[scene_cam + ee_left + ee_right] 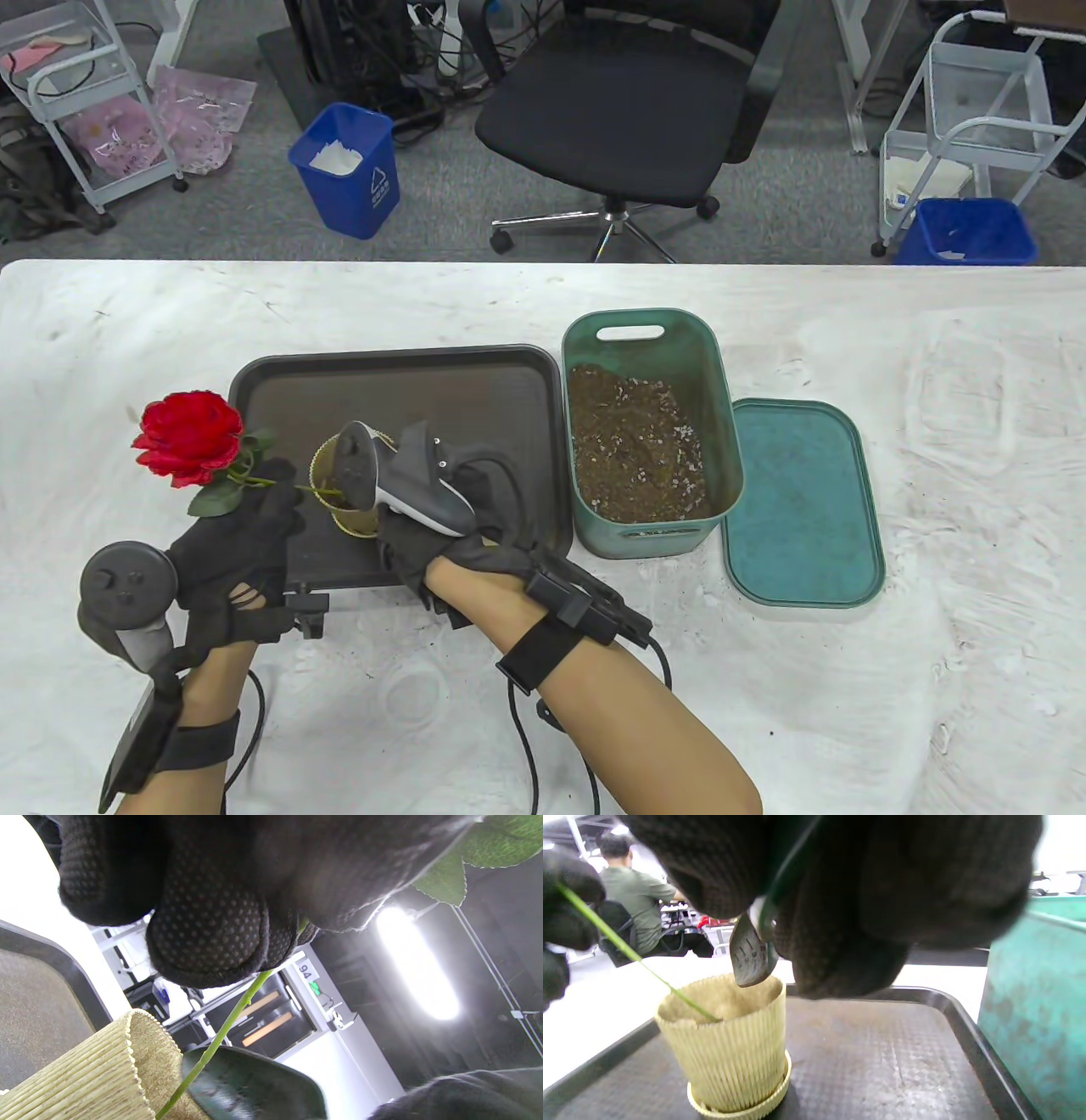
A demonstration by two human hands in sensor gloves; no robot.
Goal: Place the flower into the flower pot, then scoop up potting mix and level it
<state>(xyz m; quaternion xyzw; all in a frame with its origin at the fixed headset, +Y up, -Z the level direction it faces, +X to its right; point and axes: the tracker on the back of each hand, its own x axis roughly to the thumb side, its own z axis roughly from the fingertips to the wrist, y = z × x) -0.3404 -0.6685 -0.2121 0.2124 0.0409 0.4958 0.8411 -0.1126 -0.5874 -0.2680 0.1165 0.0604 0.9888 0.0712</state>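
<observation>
Table view: left hand (pixel 233 543) is pinching the flower (pixel 188 437) by its stem, feeding it into the flower pot (pixel 333 475) on the tray (pixel 280 382). Right hand (pixel 441 543) is gripping a scoop (pixel 751 955) above the pot. Next, probably scooping potting mix (pixel 636 450).

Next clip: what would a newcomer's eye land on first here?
The red rose stands out at the table's left, its green stem pinched by the left hand and slanting into the ribbed yellow flower pot on the dark tray. Right of the tray sits a teal tub of potting mix.
</observation>
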